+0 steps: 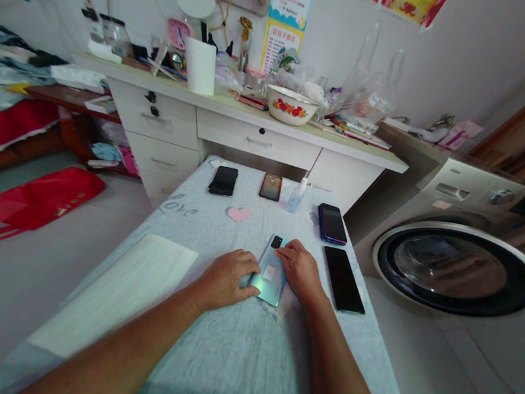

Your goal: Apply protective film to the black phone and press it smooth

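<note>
A light blue-green phone (268, 280) lies back side up on the cloth-covered table, its dark camera block at the far end and a small pale label on its back. My left hand (230, 277) grips its left edge, thumb near the lower corner. At the upper right edge, beside the camera block, my right hand (299, 266) rests with its fingers pressed together; whether they pinch something small is hidden. To the right lies a black-screened phone (344, 280), with a stack of dark phones (332, 224) beyond it.
Farther back on the table are black phones (223, 180), a brown phone (270, 186) and a clear spray bottle (296, 196). A white sheet (123, 292) lies at the left. Behind stands a cluttered desk (234, 108); a washing machine (433, 197) is at the right.
</note>
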`<action>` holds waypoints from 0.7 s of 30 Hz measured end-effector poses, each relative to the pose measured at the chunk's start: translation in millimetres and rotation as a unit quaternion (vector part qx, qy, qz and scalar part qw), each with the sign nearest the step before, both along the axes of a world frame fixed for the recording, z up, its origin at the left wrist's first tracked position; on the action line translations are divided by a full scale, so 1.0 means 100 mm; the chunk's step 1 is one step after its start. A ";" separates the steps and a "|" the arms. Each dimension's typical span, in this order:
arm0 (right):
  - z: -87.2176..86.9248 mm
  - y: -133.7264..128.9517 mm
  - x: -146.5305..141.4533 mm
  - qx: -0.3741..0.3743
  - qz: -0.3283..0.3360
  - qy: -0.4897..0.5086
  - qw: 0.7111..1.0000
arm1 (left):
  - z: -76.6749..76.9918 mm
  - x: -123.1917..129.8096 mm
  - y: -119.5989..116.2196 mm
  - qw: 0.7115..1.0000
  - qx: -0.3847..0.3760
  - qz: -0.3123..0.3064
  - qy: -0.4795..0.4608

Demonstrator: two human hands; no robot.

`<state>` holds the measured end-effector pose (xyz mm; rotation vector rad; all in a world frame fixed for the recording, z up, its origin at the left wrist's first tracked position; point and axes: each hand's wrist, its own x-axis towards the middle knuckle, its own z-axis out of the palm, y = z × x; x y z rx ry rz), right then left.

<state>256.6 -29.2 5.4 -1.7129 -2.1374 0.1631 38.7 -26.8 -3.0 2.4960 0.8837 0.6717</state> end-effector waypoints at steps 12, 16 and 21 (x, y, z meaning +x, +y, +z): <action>-0.05 0.12 0.04 0.014 -0.084 -0.024 0.996 | 0.25 0.07 -0.17 0.989 0.021 0.018 0.145; -0.06 0.19 0.08 0.007 -0.097 -0.046 0.994 | 0.33 0.11 -0.24 0.979 0.029 0.022 0.200; 0.01 0.30 0.08 -0.009 -0.092 -0.054 0.994 | 0.48 0.19 -0.19 0.967 0.005 0.028 0.254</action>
